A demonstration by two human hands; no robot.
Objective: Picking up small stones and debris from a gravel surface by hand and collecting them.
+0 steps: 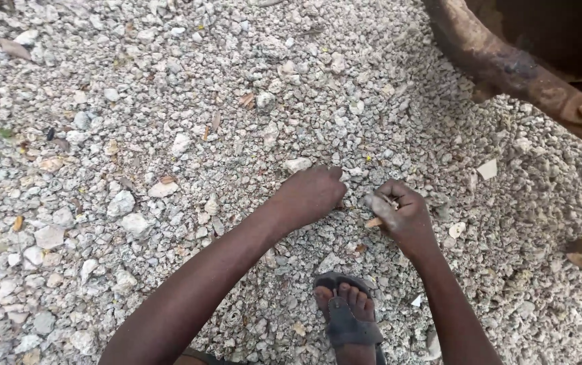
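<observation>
I see both hands low over the gravel ground [169,122], pale grey crushed stone with dry leaf bits scattered through it; left hand [311,195] is knuckles up, fingers curled down into the stones, fingertips touching the gravel, whether it grips anything I cannot tell; right hand [399,215] just beside it, closed into a loose fist, fingers dusty, pinching a small tan chip [374,222] that sticks out at the lower left of the fist; the chip sits just above the gravel, between the two hands; one foot in a dark sandal [346,318] planted on the stones below the hands, toes pointing up the frame; a rusty curved metal rim [507,67] with a bolt head runs across the upper right corner; larger white stones [125,209] lie to the left, well apart from the hands
</observation>
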